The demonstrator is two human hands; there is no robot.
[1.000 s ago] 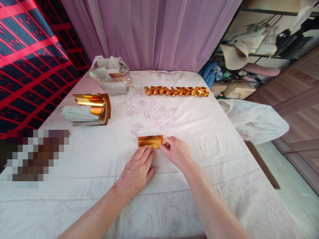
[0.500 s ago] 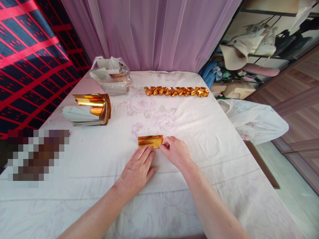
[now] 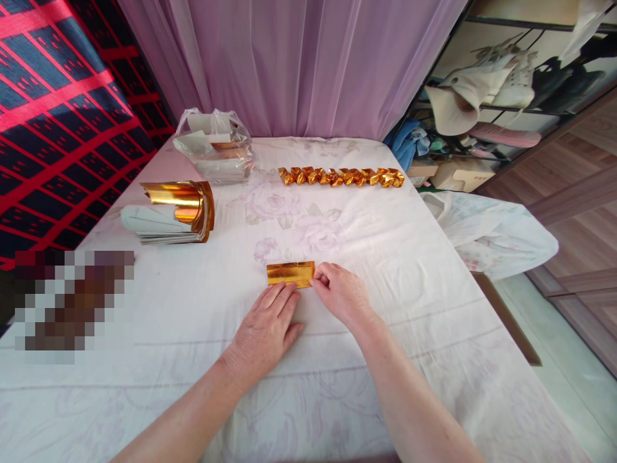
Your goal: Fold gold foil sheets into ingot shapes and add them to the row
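Note:
A folded strip of gold foil paper (image 3: 290, 272) lies flat on the white flowered tablecloth, its long side across my view. My left hand (image 3: 265, 321) rests on the cloth with fingers stretched out, the fingertips pressing on the strip's near edge. At the strip's lower right corner is my right hand (image 3: 341, 290), its thumb and index finger pinched together at the paper's end. The fingers hide how much of the corner is between them.
A curved stack of gold foil sheets (image 3: 205, 212) stands at the left. Behind it sits a clear plastic bag (image 3: 214, 148) with more paper. A row of folded gold foil pieces (image 3: 340, 177) lies at the back right. Beyond the table's right edge are a shoe shelf (image 3: 501, 109) and a white bag (image 3: 506, 235).
My right hand has shifted very slightly right at the strip's corner. My left hand and the strip stay almost in place.

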